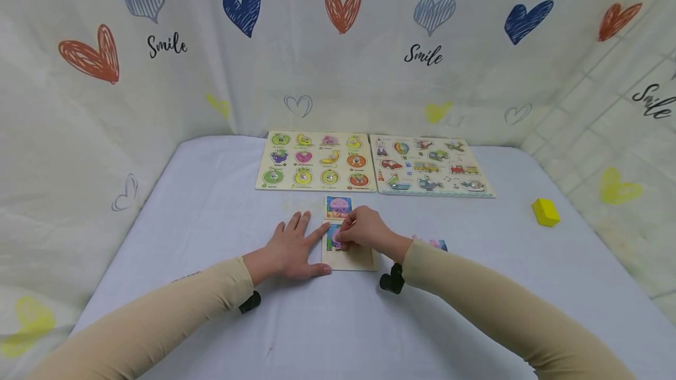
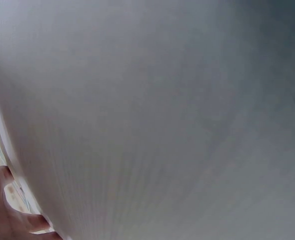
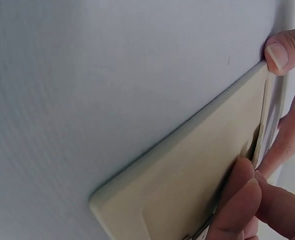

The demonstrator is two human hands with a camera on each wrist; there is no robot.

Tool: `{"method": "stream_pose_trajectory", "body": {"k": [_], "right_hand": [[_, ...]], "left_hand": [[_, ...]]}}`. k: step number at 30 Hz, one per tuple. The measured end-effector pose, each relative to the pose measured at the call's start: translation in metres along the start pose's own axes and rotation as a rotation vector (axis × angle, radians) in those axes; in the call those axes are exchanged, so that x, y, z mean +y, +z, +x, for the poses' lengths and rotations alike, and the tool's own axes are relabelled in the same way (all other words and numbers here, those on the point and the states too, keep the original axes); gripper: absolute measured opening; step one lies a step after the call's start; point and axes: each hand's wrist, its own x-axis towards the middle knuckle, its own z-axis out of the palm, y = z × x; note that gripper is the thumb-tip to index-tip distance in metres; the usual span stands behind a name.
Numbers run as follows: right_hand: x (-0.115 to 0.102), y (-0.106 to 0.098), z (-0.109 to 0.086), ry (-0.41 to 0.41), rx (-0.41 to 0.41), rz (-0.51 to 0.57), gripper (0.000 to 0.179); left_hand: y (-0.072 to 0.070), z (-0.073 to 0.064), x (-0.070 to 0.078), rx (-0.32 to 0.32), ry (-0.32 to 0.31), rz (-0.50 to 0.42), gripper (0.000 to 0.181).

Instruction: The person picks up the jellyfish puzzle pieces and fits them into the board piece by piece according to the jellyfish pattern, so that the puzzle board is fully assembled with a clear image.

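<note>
A small wooden puzzle board (image 1: 348, 261) lies in the middle of the table, its lower part bare wood. Above it sits a picture card (image 1: 338, 207) with a pink octopus-like figure on blue. Spread flat on the cloth, my left hand (image 1: 293, 248) touches the board's left side with index finger and thumb. My right hand (image 1: 367, 228) is over the upper part of the board, thumb and fingertips pinching a puzzle piece (image 1: 336, 238) low in the frame. In the right wrist view the fingers (image 3: 237, 200) hide most of that piece.
Loose puzzle pieces (image 1: 438, 244) lie beyond my right forearm, partly covered by it. At the back are a fruit puzzle board (image 1: 317, 164) and a vehicle puzzle board (image 1: 430, 172). A yellow block (image 1: 546, 212) stands at the right on the white tablecloth (image 1: 211, 192).
</note>
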Motion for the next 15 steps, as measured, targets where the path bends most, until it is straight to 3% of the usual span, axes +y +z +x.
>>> {"method": "stream_pose_trajectory", "body": {"k": [15], "right_hand": [[-0.0055,0.0004,-0.0016,0.000,-0.003,-0.053,0.016]], "left_hand": [[0.0007,0.0003,-0.0002,0.000,0.002,-0.019,0.091]]}}
